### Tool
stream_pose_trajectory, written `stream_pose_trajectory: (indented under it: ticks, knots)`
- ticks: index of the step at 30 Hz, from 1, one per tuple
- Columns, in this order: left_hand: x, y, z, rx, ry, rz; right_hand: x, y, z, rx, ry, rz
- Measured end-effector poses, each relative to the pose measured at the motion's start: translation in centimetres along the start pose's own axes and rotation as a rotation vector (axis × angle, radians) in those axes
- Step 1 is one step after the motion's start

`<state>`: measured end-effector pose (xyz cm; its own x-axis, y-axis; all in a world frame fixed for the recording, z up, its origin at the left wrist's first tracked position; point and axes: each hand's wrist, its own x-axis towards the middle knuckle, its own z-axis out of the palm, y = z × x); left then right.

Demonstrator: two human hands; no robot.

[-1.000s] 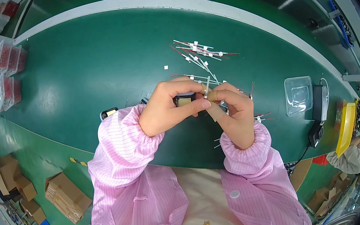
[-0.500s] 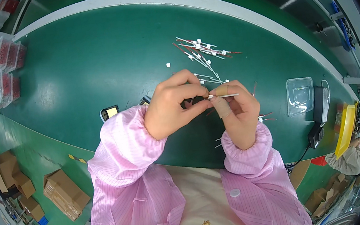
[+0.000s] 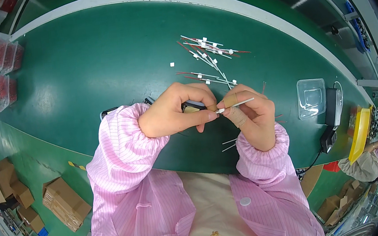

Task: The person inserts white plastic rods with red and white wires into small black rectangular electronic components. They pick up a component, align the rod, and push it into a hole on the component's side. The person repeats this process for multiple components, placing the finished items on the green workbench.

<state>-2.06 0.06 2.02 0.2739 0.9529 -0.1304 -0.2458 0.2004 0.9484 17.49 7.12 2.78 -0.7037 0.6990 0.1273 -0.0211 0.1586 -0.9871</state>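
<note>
Both hands meet over the green table (image 3: 70,52). A thin white-sleeved wire (image 3: 244,102) with a small white block (image 3: 220,111) near its left end runs between them. My right hand (image 3: 257,118), with tan tape round its thumb and forefinger, pinches the wire at the block. The thumb and forefinger of my left hand (image 3: 169,113) close on its left end; the exact contact is hidden by the fingertips. Partly behind the left fingers shows a black-edged piece with a pale yellow face (image 3: 191,108). Beyond the hands lies a loose pile of white and red wires (image 3: 209,51) with small white blocks.
One small white block (image 3: 172,64) lies apart. At right are a clear plastic tray (image 3: 311,97), a black device (image 3: 329,140) with a cord, and a yellow bin (image 3: 361,136). Clear boxes of red parts (image 3: 3,92) stand far left. Cartons (image 3: 66,203) sit on the floor; another person (image 3: 365,166) is at right.
My left hand has shifted slightly left, its thumb now flatter against the wire's end. The wire's right end tilts up more. The pale-faced piece shows more, and the whole view has shifted slightly.
</note>
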Motion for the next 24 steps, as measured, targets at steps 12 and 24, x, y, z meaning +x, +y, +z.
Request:
stream_pose_trajectory:
  ticks: [12, 24]
  knots:
    - [0.1, 0.4, -0.4, 0.115, 0.064, 0.112, -0.4, 0.5, -0.5, 0.358, 0.185, 0.063]
    - [0.4, -0.6, 0.1, 0.527, 0.181, 0.348, -0.3, 0.9, 1.0, 0.214, 0.134, 0.177]
